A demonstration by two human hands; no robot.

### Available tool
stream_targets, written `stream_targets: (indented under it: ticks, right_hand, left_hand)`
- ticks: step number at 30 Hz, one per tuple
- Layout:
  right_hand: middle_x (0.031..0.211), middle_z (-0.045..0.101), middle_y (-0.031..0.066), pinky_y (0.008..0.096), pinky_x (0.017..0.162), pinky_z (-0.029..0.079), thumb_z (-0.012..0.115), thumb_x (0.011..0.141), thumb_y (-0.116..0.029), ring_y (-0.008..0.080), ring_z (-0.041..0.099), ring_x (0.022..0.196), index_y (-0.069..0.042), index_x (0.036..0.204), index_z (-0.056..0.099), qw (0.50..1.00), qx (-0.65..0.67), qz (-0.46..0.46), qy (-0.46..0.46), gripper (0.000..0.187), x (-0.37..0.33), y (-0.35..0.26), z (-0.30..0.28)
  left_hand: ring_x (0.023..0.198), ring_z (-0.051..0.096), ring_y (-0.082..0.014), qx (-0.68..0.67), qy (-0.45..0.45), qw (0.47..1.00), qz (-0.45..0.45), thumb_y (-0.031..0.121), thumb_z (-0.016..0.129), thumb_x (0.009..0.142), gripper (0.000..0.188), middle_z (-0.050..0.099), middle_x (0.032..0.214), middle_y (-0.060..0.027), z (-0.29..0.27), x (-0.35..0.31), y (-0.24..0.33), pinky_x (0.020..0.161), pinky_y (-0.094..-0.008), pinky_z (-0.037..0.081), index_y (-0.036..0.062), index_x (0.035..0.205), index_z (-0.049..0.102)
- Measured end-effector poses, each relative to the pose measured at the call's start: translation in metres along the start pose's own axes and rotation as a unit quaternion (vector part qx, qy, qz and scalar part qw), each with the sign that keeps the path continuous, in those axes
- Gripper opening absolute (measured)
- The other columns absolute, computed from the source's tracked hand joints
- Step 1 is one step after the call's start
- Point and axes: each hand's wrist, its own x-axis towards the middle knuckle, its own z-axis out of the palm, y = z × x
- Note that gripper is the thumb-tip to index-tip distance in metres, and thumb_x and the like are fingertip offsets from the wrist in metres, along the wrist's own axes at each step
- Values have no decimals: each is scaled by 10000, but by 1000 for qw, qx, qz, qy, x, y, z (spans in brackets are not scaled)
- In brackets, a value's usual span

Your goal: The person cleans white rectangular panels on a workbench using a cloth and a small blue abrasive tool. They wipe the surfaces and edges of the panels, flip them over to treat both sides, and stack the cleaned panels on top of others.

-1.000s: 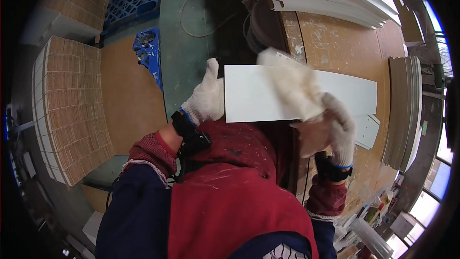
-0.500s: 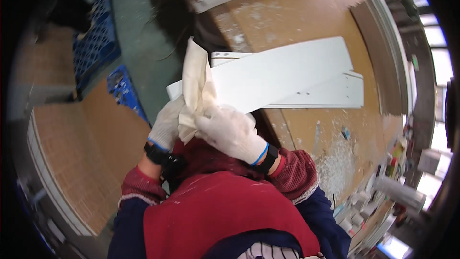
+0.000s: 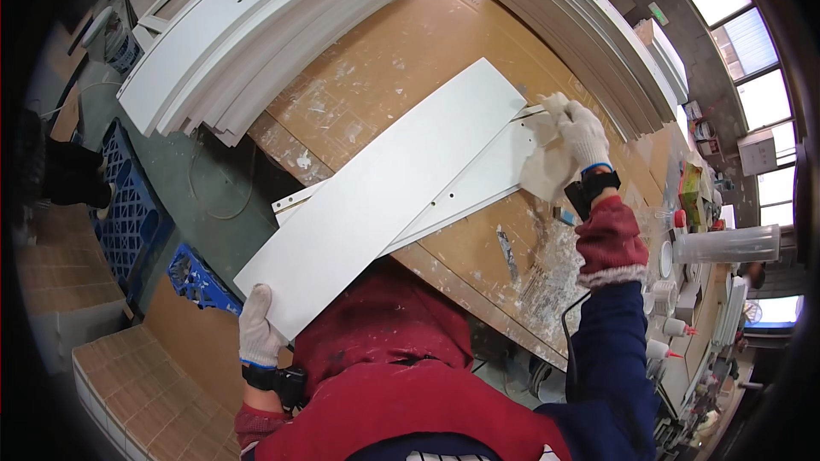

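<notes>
A long white board [image 3: 393, 188] lies slantwise over the worktable, its near left end jutting past the edge toward me. My left hand [image 3: 258, 331], in a white knit glove, is closed on that near end. Beyond the board's far right end, my gloved right hand [image 3: 584, 135] grips a cream cloth [image 3: 543, 166], which hangs down beside the boards and is a little blurred. Under the top board rests another white board [image 3: 465, 192] with small dark holes, crossing it at an angle and partly covered.
The brown worktable [image 3: 350, 111] carries a stack of white panels [image 3: 282, 21] at far left and another stack [image 3: 589, 47] at far right. White flakes and a small blue block [image 3: 564, 216] lie near my right arm. Blue plastic pallets [image 3: 128, 196] stand on the floor at left.
My hands have parted from the bunched cloth. The right has carried it to the board's far end; the left now grips the near end. The top board is turned and closer, and the view has shifted.
</notes>
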Motion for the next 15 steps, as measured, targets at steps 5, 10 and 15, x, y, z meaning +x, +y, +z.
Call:
stream_targets:
  ticks: [5, 10, 15]
  right_hand:
    - [1056, 646, 133, 391, 782, 526, 596, 881, -166, 333, 645, 910, -118, 1186, 594, 953, 121, -267, -72, 309, -59, -82, 19]
    - [955, 554, 109, 424, 634, 536, 574, 871, -230, 307, 656, 785, -222, 1240, 509, 875, 1, -436, -209, 375, -111, -132, 50]
    - [798, 610, 133, 370, 526, 530, 587, 833, -142, 266, 664, 712, -85, 1015, 585, 956, -83, -276, 45, 191, 3, -28, 73]
  left_hand:
    - [1097, 609, -310, 15, -12, 1000, -16, 128, 621, 904, 386, 592, 1211, -152, 16, -4, 5, 923, -487, 533, -6, 1245, 503]
    - [1076, 620, -312, 56, 8, 998, -7, 86, 615, 886, 331, 597, 1192, -151, 9, 0, 7, 895, -503, 548, -3, 1192, 526]
    - [1092, 611, -311, 41, 15, 999, -5, 60, 616, 880, 347, 592, 1201, -153, -7, 2, 5, 904, -496, 548, -5, 1207, 518]
